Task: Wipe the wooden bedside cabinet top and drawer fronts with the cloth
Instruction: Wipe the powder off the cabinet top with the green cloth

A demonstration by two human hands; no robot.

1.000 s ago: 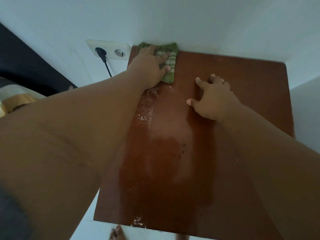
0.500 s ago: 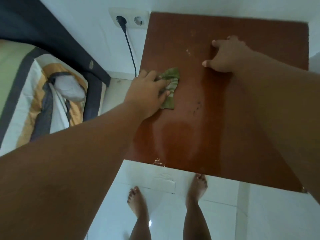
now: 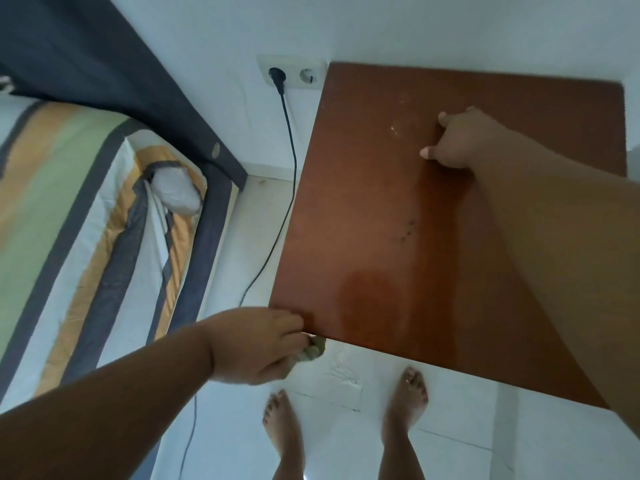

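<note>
Clutching cloth [image 3: 313,352], seemingly moved off cabinet [image 3: 374,209]

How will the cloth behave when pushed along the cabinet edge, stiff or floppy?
Likely floppy: the cloth is bunched into soft folds in the left hand at the front edge of the cabinet top. Probably light, since one hand's grip hides most of it. It should not roll or tip, being a shapeless wad.
</note>
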